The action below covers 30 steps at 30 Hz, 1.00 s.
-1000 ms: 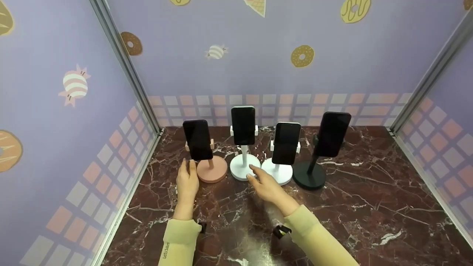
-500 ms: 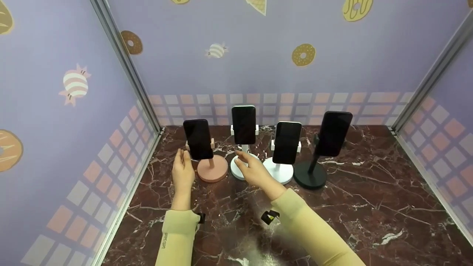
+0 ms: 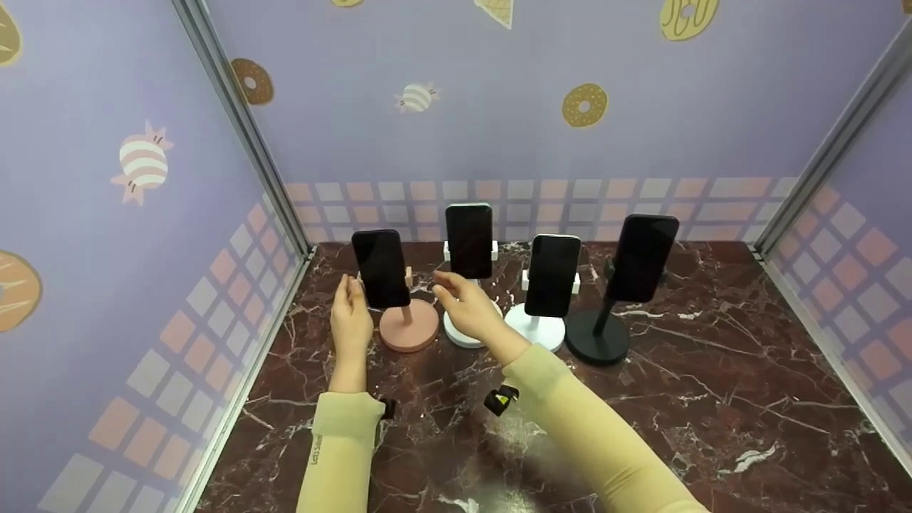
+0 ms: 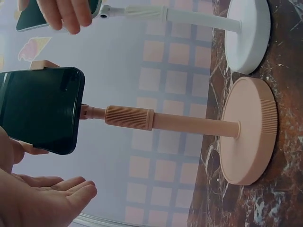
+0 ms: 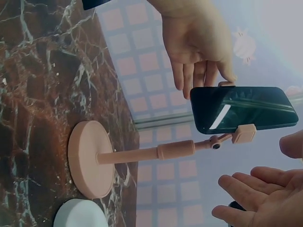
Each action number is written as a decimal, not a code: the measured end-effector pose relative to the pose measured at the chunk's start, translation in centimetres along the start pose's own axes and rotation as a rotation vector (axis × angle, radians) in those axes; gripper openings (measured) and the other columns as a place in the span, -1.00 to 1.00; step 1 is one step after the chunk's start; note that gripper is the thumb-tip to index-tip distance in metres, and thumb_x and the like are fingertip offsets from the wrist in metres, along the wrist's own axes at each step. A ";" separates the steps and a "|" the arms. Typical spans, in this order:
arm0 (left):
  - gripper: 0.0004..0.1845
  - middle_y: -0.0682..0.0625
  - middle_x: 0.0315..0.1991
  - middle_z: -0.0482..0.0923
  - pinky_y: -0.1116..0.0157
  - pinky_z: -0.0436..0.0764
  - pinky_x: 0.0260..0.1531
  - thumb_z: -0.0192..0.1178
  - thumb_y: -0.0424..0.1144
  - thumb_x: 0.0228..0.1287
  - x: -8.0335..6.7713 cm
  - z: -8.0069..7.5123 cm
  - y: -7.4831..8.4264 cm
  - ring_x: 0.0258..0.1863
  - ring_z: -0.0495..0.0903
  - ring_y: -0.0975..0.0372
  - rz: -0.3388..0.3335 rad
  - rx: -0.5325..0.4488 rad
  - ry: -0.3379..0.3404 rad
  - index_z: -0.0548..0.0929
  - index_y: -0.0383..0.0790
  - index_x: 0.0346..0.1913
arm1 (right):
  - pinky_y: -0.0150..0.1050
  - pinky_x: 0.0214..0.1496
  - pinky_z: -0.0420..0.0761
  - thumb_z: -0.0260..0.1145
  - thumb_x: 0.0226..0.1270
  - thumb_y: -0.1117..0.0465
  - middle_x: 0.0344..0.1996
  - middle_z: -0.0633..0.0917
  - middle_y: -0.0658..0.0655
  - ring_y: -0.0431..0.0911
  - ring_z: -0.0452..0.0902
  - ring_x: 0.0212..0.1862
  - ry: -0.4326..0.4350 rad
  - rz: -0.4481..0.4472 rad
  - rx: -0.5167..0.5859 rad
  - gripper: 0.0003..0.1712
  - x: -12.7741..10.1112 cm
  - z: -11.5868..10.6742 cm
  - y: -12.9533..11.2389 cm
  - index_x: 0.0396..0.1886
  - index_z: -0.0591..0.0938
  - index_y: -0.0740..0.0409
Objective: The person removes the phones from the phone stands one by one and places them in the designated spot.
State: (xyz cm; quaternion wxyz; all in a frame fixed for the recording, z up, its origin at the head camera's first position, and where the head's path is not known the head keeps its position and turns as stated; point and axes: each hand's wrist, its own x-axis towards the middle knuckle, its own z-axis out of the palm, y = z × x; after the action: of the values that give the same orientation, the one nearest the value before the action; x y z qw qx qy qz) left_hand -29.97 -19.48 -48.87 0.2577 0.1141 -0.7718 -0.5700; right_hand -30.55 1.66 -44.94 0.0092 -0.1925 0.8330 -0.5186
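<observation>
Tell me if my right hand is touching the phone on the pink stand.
Apart. The right wrist view shows wall between the right hand, thumb included, and the phone on the pink stand.

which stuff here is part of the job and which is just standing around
Likely in the job:
left hand
right hand
pink stand
pink stand's phone

Apparently just standing by:
taller white stand
shorter white stand
black stand
their phones
</observation>
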 end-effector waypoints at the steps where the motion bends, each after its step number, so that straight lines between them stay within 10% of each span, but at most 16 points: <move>1: -0.46 -0.40 0.44 0.39 -0.06 0.42 0.45 -0.07 -0.18 0.68 0.1 0.0 0.0 0.42 0.43 -0.20 0.009 -0.005 0.006 0.30 -0.46 0.51 | 0.04 0.41 0.54 0.09 0.66 0.15 0.29 0.62 0.35 0.19 0.58 0.32 -0.004 -0.002 0.011 -0.49 0.2 0.1 -0.1 0.43 0.45 0.32; 18: -0.67 -0.39 0.16 0.65 -0.08 0.56 0.28 0.02 -0.35 0.61 0.3 -0.1 0.1 0.21 0.62 -0.20 0.165 -0.086 0.048 0.63 -0.53 0.18 | -0.11 0.37 0.60 0.14 0.63 0.23 0.31 0.61 0.32 0.12 0.60 0.31 -0.026 0.002 0.059 -0.51 2.5 1.7 -2.1 0.43 0.45 0.34; 26: -0.64 -0.38 0.25 0.59 0.05 0.55 0.34 0.07 -0.35 0.59 0.5 -0.3 0.1 0.31 0.56 -0.16 0.094 -0.164 0.003 0.59 -0.51 0.26 | -0.18 0.31 0.65 0.17 0.59 0.30 0.27 0.63 0.36 0.14 0.61 0.29 -0.032 -0.003 0.099 -0.52 3.1 2.5 -2.3 0.41 0.45 0.39; 30: -0.63 -0.37 0.29 0.56 0.42 0.58 0.25 0.08 -0.36 0.58 0.6 -0.4 0.1 0.32 0.55 -0.06 0.040 -0.215 -0.014 0.57 -0.49 0.29 | -0.21 0.25 0.68 0.17 0.58 0.35 0.25 0.64 0.38 0.15 0.62 0.27 -0.031 0.006 0.123 -0.52 3.4 2.6 -2.3 0.41 0.45 0.40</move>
State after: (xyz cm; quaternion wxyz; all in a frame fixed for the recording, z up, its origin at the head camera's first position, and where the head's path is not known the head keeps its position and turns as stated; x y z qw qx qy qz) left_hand -30.26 -20.02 -48.52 0.2744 0.0663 -0.7101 -0.6450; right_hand -32.40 -2.60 -43.49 0.0358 -0.1970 0.7999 -0.5657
